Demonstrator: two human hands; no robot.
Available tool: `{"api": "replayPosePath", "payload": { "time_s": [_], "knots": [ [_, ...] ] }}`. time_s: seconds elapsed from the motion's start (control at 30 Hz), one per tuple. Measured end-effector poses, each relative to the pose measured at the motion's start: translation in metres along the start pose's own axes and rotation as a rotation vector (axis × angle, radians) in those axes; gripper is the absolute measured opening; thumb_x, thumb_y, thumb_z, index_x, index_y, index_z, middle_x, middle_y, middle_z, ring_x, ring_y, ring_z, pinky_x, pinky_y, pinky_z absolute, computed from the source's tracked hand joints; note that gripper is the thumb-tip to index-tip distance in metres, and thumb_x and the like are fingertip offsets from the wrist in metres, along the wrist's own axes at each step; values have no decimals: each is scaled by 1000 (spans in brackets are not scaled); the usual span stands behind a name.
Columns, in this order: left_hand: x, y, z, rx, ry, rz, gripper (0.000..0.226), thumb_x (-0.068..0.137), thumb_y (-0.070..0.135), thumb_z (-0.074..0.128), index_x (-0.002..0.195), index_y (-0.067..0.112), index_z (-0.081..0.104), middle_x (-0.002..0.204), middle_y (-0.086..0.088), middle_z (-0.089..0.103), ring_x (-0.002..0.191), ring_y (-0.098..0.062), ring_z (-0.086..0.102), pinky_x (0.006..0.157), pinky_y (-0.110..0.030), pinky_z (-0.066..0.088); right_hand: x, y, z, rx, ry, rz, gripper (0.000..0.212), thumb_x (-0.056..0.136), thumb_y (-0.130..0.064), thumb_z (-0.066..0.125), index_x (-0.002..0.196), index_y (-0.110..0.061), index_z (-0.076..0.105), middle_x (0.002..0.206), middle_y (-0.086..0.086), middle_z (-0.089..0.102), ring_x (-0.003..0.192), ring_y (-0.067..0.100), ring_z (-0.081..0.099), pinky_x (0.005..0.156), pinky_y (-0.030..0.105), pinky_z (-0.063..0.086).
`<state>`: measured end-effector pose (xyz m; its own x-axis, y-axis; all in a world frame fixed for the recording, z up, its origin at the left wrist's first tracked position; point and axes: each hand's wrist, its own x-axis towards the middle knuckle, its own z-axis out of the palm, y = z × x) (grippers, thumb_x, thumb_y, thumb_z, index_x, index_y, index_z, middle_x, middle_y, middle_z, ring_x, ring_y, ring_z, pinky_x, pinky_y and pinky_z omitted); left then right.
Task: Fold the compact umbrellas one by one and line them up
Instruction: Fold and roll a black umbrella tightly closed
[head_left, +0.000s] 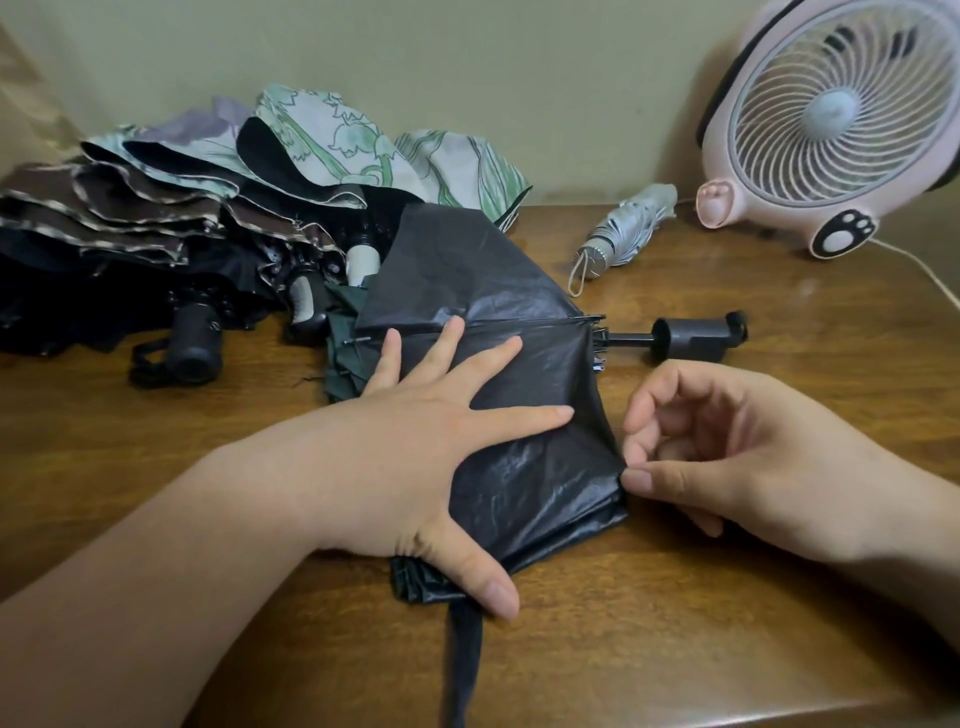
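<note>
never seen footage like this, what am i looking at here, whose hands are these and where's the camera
No machine here: the one picture comes from a camera worn on a person's head, looking down at their own hands. The left hand lies flat, fingers spread, pressing on a black umbrella half folded on a wooden table. The right hand pinches the edge of its cloth; its handle points right. At the back left is a pile of unfolded umbrellas; one folded grey umbrella lies near a pink fan.
</note>
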<state>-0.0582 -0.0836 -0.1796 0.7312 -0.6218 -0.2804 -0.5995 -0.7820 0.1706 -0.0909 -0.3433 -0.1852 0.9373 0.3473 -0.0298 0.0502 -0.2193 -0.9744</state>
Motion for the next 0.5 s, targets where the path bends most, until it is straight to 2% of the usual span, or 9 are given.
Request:
{"api": "replayPosePath", "payload": {
  "time_s": [0.13, 0.23, 0.27, 0.33, 0.4, 0.47, 0.5],
  "knots": [
    [1, 0, 1, 29, -3, -1, 123, 47, 96, 64, 141, 77, -13, 157, 25, -41, 136, -20, -55, 115, -67, -24, -4, 0, -7, -31, 35, 18, 31, 68, -1, 75, 94, 1, 59, 76, 17, 67, 45, 25, 48, 38, 24, 41],
    [0, -1, 1, 19, 9, 4, 122, 47, 96, 63, 141, 77, -12, 157, 25, -41, 136, -20, -55, 115, -68, -23, -10, -2, -5, -81, 150, -82, 22, 70, -9, 78, 86, -7, 63, 75, 13, 67, 50, 29, 51, 45, 31, 44],
    [0, 0, 0, 14, 0, 10, 121, 47, 96, 63, 141, 77, -11, 157, 25, -41, 136, -21, -55, 114, -68, -24, -13, -4, -2, -150, 199, -164, 18, 74, -13, 80, 82, -11, 64, 74, 13, 67, 52, 28, 51, 48, 34, 45],
    [1, 2, -1, 10, -24, 13, 120, 47, 96, 62, 141, 78, -11, 157, 24, -41, 135, -21, -56, 113, -69, -25, -14, -8, 4, -515, 308, -362, 17, 86, -21, 82, 82, -18, 65, 74, 4, 64, 58, 17, 53, 53, 28, 46],
    [1, 3, -3, 14, -47, 13, 115, 49, 99, 55, 140, 78, -13, 158, 22, -42, 135, -22, -57, 112, -68, -26, -8, -21, 15, -829, 329, -548, 14, 87, -25, 74, 95, -18, 64, 87, -4, 62, 78, 11, 55, 69, 20, 45],
    [-1, 4, -4, -3, -53, 16, 106, 52, 104, 40, 138, 77, -15, 159, 20, -41, 135, -21, -56, 112, -67, -27, 8, -36, 29, -923, 258, -613, 28, 90, -32, 67, 113, -16, 61, 107, -3, 60, 101, 14, 56, 89, 27, 45],
    [-1, 7, -5, 35, -34, 15, 103, 57, 104, 33, 142, 73, -14, 162, 18, -37, 138, -21, -53, 113, -65, -27, 19, -44, 39, -916, 221, -585, 35, 94, -37, 63, 121, -17, 58, 116, -3, 59, 111, 15, 55, 96, 28, 43]
  ]
}}
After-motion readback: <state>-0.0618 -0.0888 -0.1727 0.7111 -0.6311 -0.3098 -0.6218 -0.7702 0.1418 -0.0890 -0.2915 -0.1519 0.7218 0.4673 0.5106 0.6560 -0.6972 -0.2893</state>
